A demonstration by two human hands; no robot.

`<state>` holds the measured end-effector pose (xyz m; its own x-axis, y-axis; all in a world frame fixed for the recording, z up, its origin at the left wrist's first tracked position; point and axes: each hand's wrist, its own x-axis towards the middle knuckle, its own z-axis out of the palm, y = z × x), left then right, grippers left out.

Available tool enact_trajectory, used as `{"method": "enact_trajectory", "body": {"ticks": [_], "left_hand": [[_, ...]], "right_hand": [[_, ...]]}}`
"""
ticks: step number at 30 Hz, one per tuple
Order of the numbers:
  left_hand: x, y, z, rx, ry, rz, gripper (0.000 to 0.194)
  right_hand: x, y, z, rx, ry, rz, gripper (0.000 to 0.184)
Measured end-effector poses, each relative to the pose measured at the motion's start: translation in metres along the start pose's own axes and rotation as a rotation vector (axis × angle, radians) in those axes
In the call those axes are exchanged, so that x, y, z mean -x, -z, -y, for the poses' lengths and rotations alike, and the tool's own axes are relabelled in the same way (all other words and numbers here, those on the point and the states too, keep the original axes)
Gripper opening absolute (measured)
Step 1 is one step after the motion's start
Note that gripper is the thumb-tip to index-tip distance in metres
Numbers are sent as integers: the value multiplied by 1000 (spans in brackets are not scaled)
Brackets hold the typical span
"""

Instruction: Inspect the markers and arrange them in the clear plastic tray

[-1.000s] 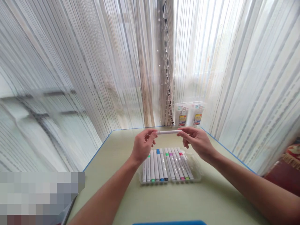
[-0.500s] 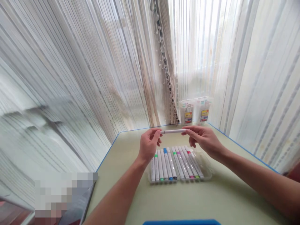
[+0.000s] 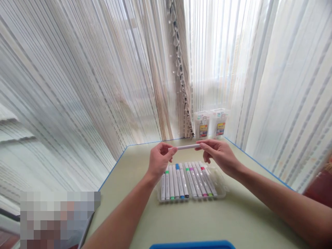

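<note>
A white marker (image 3: 188, 147) is held level above the table, an end in each hand. My left hand (image 3: 161, 157) pinches its left end between thumb and fingers. At the other end, my right hand (image 3: 217, 152) grips it the same way, its lower fingers curled. Below and between the hands lies an open clear plastic case (image 3: 220, 193) holding a row of white markers (image 3: 178, 183). Some of these show coloured ends: green, blue, purple, red and black. My left hand hides part of the case's upper left corner.
Two clear boxes with yellow labels (image 3: 203, 126) stand at the table's far edge, before striped sheer curtains (image 3: 129, 86). A blue-rimmed object (image 3: 192, 245) shows at the bottom edge. The pale green table (image 3: 160, 224) has blue edging.
The whole view has shifted slightly, so things appear further left. My left fingers now sit further along the marker, covering the dark band seen before. Both hands keep hold of it.
</note>
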<state>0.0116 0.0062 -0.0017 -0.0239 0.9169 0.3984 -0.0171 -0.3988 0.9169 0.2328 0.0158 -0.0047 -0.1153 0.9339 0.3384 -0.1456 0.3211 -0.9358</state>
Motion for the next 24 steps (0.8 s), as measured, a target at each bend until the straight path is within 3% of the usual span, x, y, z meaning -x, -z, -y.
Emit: {"method": "enact_trajectory", "body": {"ticks": [18, 24], "left_hand": [[2, -1, -4, -61, 68, 66, 32], [4, -4, -7, -77, 63, 91, 32]], "right_hand": [[8, -6, 1, 117, 43, 126, 38], [8, -6, 0, 128, 51, 111, 39]]}}
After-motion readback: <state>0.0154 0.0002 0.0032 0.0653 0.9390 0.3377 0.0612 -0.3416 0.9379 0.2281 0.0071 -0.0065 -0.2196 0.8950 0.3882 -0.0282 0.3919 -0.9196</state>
